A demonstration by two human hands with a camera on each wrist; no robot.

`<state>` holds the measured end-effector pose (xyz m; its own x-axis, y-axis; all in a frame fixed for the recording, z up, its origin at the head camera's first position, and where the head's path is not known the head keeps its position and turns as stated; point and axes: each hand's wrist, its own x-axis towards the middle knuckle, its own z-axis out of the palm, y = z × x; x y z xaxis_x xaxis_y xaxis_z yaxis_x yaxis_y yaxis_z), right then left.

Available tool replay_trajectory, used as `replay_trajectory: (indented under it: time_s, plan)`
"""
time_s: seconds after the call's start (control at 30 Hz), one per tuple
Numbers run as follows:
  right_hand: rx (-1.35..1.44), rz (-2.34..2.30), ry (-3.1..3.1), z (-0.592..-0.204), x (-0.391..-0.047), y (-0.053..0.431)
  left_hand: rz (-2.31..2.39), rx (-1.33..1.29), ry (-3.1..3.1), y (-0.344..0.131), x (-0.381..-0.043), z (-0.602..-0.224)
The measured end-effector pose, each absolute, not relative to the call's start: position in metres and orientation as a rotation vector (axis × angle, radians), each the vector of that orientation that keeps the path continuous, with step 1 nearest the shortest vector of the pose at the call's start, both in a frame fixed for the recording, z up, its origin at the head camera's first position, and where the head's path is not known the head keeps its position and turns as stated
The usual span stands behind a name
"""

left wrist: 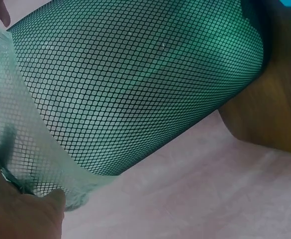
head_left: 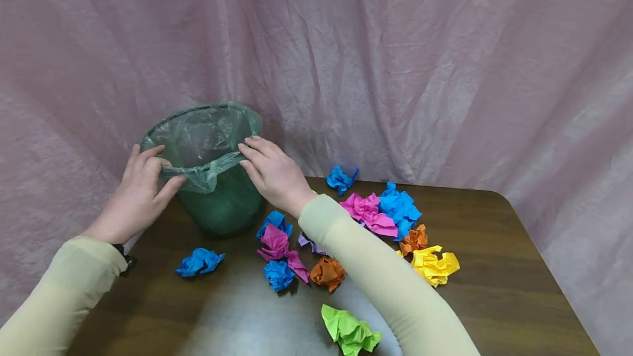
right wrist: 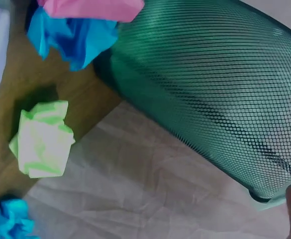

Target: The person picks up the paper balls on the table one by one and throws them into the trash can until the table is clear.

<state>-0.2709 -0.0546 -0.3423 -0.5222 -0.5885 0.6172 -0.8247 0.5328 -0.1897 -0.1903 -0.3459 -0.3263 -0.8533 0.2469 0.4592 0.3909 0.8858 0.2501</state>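
Pinkish, softly creased cloth (head_left: 371,70) hung behind a wood-grained table (head_left: 499,257) scattered with crumpled, angular paper balls (head_left: 279,276). Toward its back left stood a round, tapering green mesh bin (head_left: 225,202), its rim draped in a thin, translucent, wrinkled liner (head_left: 201,180). The left hand (head_left: 135,196) pinched the lined rim between thumb and fingers; the right hand (head_left: 279,174) touched its right side, whether pinching I couldn't tell.

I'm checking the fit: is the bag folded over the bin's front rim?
Folded over: the green bag hangs down outside the mesh bin at the front.
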Motion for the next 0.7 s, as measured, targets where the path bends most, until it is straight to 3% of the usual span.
replay_trajectory:
  time_s: [0.7]
  plan:
    - [1.049,0.771,-2.136,-0.348,-0.294,0.01,-0.547,-0.548,-2.632,-0.317,-0.198,-0.327]
